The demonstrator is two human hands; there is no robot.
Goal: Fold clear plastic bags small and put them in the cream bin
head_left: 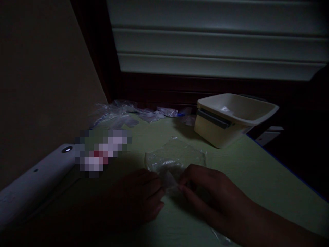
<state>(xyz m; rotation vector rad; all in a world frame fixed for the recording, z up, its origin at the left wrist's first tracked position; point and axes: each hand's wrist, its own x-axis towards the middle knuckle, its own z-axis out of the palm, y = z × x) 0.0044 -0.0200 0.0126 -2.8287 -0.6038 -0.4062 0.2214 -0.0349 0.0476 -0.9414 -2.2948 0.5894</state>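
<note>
A clear plastic bag (177, 151) lies crinkled on the green tabletop in front of me, its far edge spread out. Thumb and forefinger of my right hand (213, 192) pinch a whitish fold at the bag's near side. My left hand (144, 195) is closed against the near left edge of the same bag, its fingers curled together. Deep shadow covers much of that hand, and its grip is only partly visible.
A cream plastic bin (218, 132) with a grey handle stands at the table's back right, a clear scrap inside. Crumpled clear bags (128, 113) line the back edge. At left lie a long white device (43, 178) and a blurred-out item (102, 151). White slats (205, 44) rise behind.
</note>
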